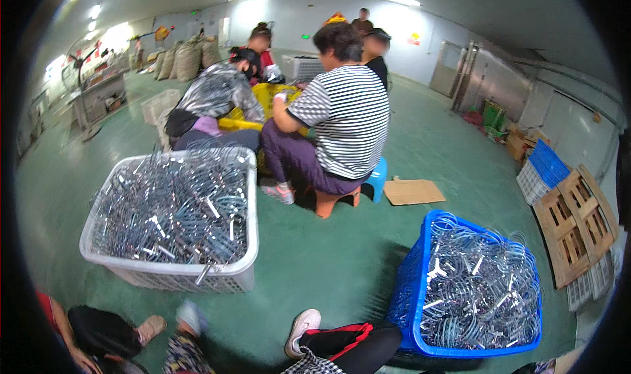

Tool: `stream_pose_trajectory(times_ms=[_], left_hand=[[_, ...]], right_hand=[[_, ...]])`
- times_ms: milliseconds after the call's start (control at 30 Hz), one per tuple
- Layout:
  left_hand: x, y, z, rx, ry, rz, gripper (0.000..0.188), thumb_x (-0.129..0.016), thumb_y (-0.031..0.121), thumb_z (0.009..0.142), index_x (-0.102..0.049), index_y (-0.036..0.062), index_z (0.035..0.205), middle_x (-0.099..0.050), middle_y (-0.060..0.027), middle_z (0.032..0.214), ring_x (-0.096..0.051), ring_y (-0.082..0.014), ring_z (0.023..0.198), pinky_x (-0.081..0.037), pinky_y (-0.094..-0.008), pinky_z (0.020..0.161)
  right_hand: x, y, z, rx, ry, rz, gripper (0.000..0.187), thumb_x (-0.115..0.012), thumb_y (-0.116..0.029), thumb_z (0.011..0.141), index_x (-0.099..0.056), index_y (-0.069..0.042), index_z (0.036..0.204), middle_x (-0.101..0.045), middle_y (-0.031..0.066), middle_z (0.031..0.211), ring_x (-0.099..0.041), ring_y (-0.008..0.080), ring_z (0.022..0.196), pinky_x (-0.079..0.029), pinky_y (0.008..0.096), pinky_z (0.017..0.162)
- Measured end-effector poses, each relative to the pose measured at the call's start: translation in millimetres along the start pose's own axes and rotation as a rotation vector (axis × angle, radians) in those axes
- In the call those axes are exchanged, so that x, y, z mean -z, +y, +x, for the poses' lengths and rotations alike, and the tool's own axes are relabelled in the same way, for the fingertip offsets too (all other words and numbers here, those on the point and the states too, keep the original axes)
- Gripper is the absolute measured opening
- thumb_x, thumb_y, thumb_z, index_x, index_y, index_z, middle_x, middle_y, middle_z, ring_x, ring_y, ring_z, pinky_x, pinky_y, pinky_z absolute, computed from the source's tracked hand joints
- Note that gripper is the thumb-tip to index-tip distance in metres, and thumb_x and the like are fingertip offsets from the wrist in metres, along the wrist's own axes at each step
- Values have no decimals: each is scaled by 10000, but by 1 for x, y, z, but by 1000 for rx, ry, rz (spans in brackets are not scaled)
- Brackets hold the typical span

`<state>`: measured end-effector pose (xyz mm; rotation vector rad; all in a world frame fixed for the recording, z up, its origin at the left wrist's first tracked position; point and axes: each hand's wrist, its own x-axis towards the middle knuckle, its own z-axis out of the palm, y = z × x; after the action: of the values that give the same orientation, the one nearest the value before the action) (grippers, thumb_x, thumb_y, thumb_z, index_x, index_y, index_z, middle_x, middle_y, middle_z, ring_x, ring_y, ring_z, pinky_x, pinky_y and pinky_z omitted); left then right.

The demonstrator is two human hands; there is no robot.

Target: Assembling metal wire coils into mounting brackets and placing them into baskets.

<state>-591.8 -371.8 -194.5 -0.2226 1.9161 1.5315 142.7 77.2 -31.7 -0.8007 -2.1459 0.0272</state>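
Note:
Neither of my hands shows in the head view. At the lower edge, a bent leg in black trousers with a red stripe [338,341] ends in a pale shoe [305,325]. To the right of that leg stands a blue plastic basket [409,302], heaped with looped clear wire or tubing [483,288] and small white and shiny pieces. A white plastic basket [164,269] at left holds a similar tangled heap [177,210]. What exactly these looped items are, I cannot tell.
Several people sit around yellow crates [266,98] ahead; one wears a striped shirt [348,111] on an orange stool [332,203]. Cardboard [414,192] lies on the green floor. Wooden pallets [575,219] lean at right. Another person's hand [85,359] is at lower left.

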Motion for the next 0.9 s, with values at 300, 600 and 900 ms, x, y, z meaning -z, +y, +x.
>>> stream_pose_trajectory(times_ms=[300, 600, 900], left_hand=[[-295, 122, -119, -27, -643, 553, 405, -474, 379, 899, -604, 31, 1061, -652, -149, 911, -625, -285, 764, -507, -382, 678], [-397, 159, -112, -464, -893, 752, 242, -515, 242, 885, -615, 31, 950, -612, -74, 734, -576, -147, 604, -471, -282, 532], [-458, 159, -110, -713, -1145, 1877, 481, -482, 482, 864, -605, 30, 976, -618, -100, 734, -569, -209, 668, -442, -353, 641]], right_hand=[[29, -25, -28, -1344, -279, 154, 349, -633, -319, 811, -654, -11, 975, -663, 152, 936, -623, 249, 866, -475, 347, 802], [9, -68, -107, -467, -531, -431, 311, -545, -301, 809, -647, -58, 976, -632, 204, 894, -594, 357, 832, -470, 435, 743], [44, -164, -128, -1669, -572, -112, 321, -528, -315, 779, -668, -81, 949, -647, 167, 941, -616, 350, 881, -483, 422, 775]])
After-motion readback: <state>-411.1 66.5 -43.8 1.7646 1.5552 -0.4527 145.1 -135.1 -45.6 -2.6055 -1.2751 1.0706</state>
